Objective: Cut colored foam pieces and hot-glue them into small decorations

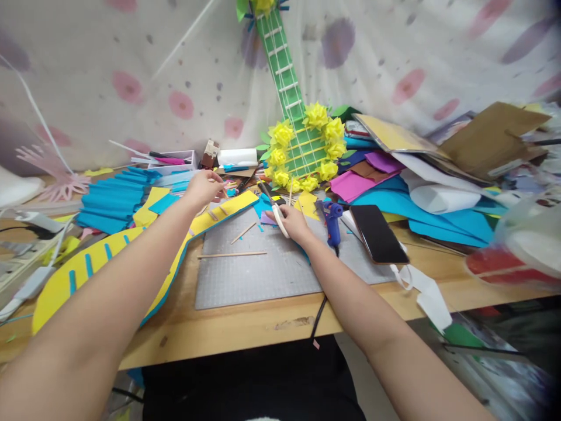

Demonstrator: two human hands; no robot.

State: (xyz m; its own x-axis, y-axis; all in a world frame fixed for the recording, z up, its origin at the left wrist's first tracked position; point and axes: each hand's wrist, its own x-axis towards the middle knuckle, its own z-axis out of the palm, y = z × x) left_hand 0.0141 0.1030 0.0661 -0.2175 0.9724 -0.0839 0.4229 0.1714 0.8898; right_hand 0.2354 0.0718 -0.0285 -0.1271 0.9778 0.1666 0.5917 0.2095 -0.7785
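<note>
Blue glue gun [333, 225] risked a knock if the right hand [294, 223], clamped on scissors [279, 218], swung toward three o'clock; the left hand's [207, 188] grip was unclear.

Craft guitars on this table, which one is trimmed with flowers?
The green guitar propped up behind the cutting mat: yellow flowers edge its body. The yellow guitar, lying partly beneath the left arm, shows blue strips but no flowers.

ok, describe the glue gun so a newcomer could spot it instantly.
On the wooden table, find the grey cutting mat, then the black phone toward its right end. The glue gun is just left of the phone, between it and the right hand with the scissors. Unlike those neighbours, it's blue and pistol-shaped, with a black cord.
</note>
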